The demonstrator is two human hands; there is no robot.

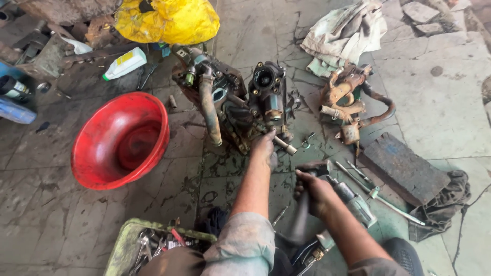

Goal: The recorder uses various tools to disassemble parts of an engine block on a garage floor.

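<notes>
On the cracked floor — left hand (264, 149) grips the engine block (238, 105); right hand (313, 191) clamps a hammer (306, 197).

The engine block (240, 107) sits on the floor between the basin (120, 140) at left and the rusty pipes (350, 99) at right, tool tray (153, 248) nearest the person.

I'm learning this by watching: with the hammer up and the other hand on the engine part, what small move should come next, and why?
Probably a short, light tap. The right hand grips a hammer raised near the protruding shaft, while the left hand steadies the engine assembly right beside it, so a controlled blow keeps those fingers safe.
</notes>
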